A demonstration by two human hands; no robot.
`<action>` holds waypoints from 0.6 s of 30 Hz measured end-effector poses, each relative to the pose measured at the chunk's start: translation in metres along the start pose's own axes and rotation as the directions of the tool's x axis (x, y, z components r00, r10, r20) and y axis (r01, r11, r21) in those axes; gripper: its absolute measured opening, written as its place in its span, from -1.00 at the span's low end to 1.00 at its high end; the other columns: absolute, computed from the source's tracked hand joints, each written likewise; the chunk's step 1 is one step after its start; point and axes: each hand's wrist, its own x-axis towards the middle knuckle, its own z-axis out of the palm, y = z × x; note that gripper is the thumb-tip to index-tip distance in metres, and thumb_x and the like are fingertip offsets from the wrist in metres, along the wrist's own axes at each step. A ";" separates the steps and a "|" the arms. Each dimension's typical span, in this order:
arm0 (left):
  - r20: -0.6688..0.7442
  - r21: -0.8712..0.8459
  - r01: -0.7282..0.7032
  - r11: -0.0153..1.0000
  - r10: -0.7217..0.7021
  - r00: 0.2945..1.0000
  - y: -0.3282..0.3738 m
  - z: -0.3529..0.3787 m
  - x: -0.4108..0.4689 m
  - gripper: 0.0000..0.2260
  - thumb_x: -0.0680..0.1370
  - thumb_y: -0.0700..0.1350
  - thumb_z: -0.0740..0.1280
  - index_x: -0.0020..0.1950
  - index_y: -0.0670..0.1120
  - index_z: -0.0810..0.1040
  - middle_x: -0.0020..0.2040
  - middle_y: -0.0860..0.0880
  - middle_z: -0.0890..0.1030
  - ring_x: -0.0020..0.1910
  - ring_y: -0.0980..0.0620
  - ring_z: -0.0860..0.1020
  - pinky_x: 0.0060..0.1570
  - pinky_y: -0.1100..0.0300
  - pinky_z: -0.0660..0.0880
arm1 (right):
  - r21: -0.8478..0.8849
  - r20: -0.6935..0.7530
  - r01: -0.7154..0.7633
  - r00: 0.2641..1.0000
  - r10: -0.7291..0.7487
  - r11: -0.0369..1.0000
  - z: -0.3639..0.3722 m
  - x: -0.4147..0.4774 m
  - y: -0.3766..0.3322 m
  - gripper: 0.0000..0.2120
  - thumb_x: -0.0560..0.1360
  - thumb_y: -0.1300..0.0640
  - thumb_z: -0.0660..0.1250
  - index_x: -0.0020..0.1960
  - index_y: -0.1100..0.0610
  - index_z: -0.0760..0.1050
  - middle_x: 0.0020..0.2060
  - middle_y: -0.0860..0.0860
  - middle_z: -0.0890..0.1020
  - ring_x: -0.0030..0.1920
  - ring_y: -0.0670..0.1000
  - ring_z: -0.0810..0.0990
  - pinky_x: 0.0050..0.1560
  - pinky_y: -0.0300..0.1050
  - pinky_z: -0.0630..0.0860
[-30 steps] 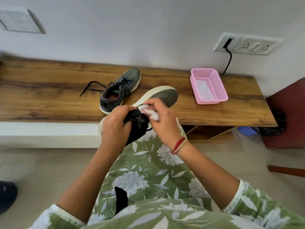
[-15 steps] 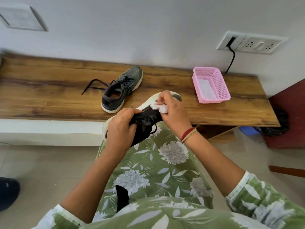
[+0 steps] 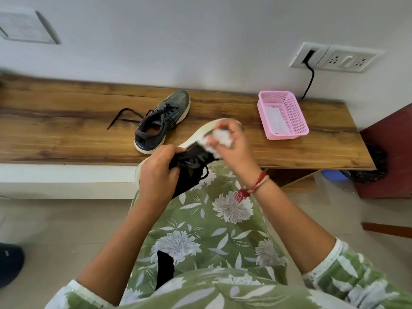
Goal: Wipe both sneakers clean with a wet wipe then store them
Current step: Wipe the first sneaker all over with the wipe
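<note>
The left hand (image 3: 159, 172) has its grip closed around the dark collar of the held sneaker (image 3: 189, 172), above the lap (image 3: 223, 219). The right hand (image 3: 231, 146) has its grip pinching a crumpled wet wipe (image 3: 219, 139) against that sneaker's upper. The other sneaker (image 3: 162, 123) stands on the wooden surface (image 3: 66, 130), left of a pink basket (image 3: 283, 118).
</note>
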 end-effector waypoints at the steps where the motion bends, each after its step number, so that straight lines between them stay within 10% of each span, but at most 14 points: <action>1: -0.008 0.001 -0.013 1.000 0.013 1.000 0.000 -0.002 0.002 -0.67 0.30 -0.34 0.22 0.00 -0.19 0.61 -0.07 -0.06 0.63 -0.07 0.01 0.53 -0.12 0.17 0.44 | 0.142 -0.124 -0.083 0.987 0.101 0.986 -0.010 0.006 0.000 -0.72 0.45 0.33 0.36 -0.08 -0.03 0.42 -0.06 -0.07 0.53 -0.08 -0.05 0.54 -0.24 -0.24 0.54; 7: 0.039 0.104 -0.134 0.986 0.130 0.991 -0.002 -0.009 0.018 -0.70 0.30 -0.38 0.32 -0.03 -0.15 0.62 -0.11 -0.02 0.65 -0.16 0.00 0.58 -0.31 0.18 0.47 | 0.197 -0.047 -0.231 0.969 0.244 0.953 -0.036 0.004 -0.011 -0.86 0.58 0.25 0.21 -0.07 0.07 0.50 -0.18 -0.01 0.56 -0.24 -0.07 0.50 -0.39 -0.28 0.39; 11: 0.056 0.226 -0.177 0.958 0.169 0.984 0.001 -0.010 0.021 -0.74 0.27 -0.28 0.30 -0.10 -0.10 0.62 -0.22 0.01 0.65 -0.29 -0.07 0.60 -0.48 0.11 0.46 | -0.143 0.190 -0.084 0.976 0.111 0.986 -0.020 -0.010 -0.019 -0.76 0.39 -0.03 0.43 0.01 0.03 0.56 -0.20 -0.03 0.60 -0.25 -0.08 0.54 -0.25 -0.23 0.47; 14: 0.094 0.226 -0.205 0.952 0.188 0.978 0.001 -0.010 0.022 -0.75 0.27 -0.23 0.31 -0.08 -0.08 0.57 -0.24 0.02 0.65 -0.30 -0.08 0.59 -0.49 0.06 0.47 | -0.564 0.319 0.182 0.948 0.010 0.805 0.002 -0.020 -0.005 -0.61 0.35 -0.06 0.47 0.11 0.05 0.55 -0.09 -0.06 0.62 -0.15 -0.15 0.54 -0.15 -0.26 0.45; 18: 0.163 0.173 -0.229 0.958 0.202 0.966 0.000 -0.013 0.030 -0.64 0.28 -0.30 0.39 0.02 -0.04 0.47 -0.12 0.09 0.67 -0.17 -0.03 0.63 -0.44 0.07 0.49 | -0.711 0.297 0.404 0.914 -0.275 0.576 0.021 -0.028 0.013 -0.74 0.41 -0.02 0.26 -0.13 0.18 0.53 -0.25 0.06 0.58 -0.23 0.12 0.58 -0.30 -0.02 0.49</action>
